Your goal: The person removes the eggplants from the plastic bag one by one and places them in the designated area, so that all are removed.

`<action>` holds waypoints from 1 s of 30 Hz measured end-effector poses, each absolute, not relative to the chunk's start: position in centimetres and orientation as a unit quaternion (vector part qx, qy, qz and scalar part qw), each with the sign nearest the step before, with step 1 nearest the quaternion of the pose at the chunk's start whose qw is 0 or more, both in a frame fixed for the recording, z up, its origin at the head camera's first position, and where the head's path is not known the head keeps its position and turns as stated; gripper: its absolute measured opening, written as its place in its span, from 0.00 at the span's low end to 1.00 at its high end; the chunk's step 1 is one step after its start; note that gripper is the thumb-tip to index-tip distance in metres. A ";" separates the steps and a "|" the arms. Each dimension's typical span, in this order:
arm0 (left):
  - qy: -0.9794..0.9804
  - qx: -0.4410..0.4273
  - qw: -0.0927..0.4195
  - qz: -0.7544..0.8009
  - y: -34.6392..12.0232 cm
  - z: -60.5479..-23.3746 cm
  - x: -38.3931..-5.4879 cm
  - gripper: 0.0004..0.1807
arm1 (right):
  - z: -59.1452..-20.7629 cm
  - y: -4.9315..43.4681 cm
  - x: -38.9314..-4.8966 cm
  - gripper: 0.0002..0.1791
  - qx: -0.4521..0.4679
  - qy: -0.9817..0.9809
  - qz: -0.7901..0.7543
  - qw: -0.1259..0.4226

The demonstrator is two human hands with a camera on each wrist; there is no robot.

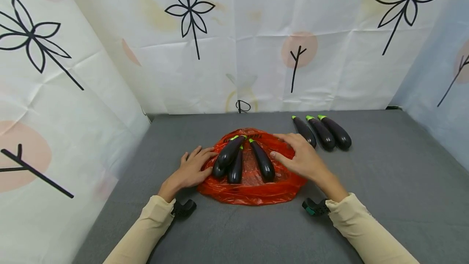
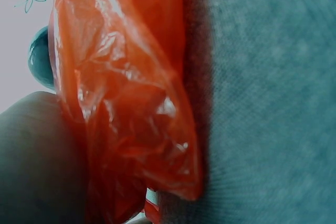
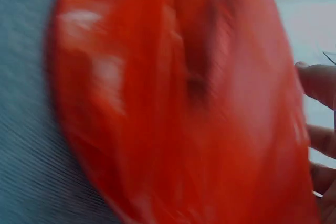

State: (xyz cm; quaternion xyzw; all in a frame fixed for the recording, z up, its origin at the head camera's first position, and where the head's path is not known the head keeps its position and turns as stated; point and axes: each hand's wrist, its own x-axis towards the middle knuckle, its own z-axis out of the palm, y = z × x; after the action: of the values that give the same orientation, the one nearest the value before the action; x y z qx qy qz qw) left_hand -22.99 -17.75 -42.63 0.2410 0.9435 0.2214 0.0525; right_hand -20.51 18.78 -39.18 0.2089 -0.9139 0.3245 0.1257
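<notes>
A crumpled red plastic bag point(image 1: 249, 194) lies on the grey table, its sides spread wide around several glossy dark eggplants point(image 1: 262, 161). On the bag's left, my left hand point(image 1: 192, 169) touches the rim with its fingers extended, beside the stacked eggplants. My right hand point(image 1: 302, 156) is at the right rim, thumb and fingers spread apart. Red plastic point(image 2: 121, 103) fills much of the left wrist view, with a rounded dark eggplant end point(image 2: 41, 59) behind it. In the right wrist view the bag point(image 3: 252, 129) is blurred, and fingertips point(image 3: 320, 85) show past its edge.
Three more eggplants point(image 1: 324, 133) lie side by side at the back right, just beyond my right hand. The grey tabletop point(image 1: 395, 199) extends around the bag. White printed cloth point(image 1: 256, 19) hangs behind the table and along both sides.
</notes>
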 end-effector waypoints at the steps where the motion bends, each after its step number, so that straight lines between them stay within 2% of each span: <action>1: 0.944 0.239 0.053 0.222 -17.8 -42.6 -23.0 0.27 | -39.4 18.5 -20.4 0.31 0.211 -0.916 0.317 0.128; 7: 0.944 0.238 0.053 0.221 -17.9 -42.5 -22.9 0.27 | -40.3 16.9 -19.6 0.30 0.209 -0.929 0.280 0.120; 19: 0.943 0.242 0.050 0.225 -17.8 -42.6 -22.8 0.26 | -41.8 14.8 -18.7 0.45 0.173 -0.942 0.283 0.059; 30: 0.944 0.242 0.048 0.217 -17.7 -42.7 -23.0 0.27 | -41.3 15.9 -19.0 0.34 0.201 -0.922 0.325 0.059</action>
State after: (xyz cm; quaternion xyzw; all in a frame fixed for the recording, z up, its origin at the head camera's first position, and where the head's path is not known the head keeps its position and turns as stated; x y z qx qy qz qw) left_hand -23.02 -17.73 -42.70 0.2419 0.9444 0.2173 0.0476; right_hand -19.05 15.86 -41.26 0.2011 -0.9220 0.3254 0.0594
